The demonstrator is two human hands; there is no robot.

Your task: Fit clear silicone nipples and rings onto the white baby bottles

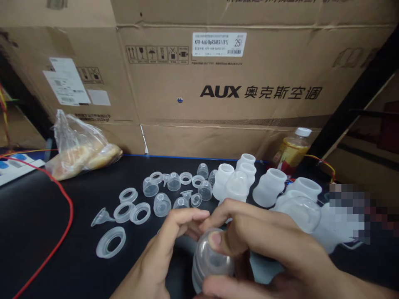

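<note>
A clear domed baby bottle cap (pixel 213 259) is between my two hands at the bottom centre, with a ringed edge showing below the dome. My right hand (pixel 268 236) closes on it, one fingertip pressing the dome and the thumb lying low at the near side. Around its far left side curl the fingers of my left hand (pixel 170 241), their tips meeting my right fingers. What sits beneath the cap is hidden. Just left lie loose collar rings (pixel 111 242), and a clear teat-like funnel piece (pixel 102 216). Beyond my fingers stand several small clear caps (pixel 162 204).
Frosted bottle bodies (pixel 269 187) stand to the right, one bearing a domed cap (pixel 237 185). A drink bottle (pixel 293 149) is behind them. Bread in a plastic bag (pixel 82 151) lies at left, near a red cable (pixel 70 207). A large carton (pixel 168 79) closes the back.
</note>
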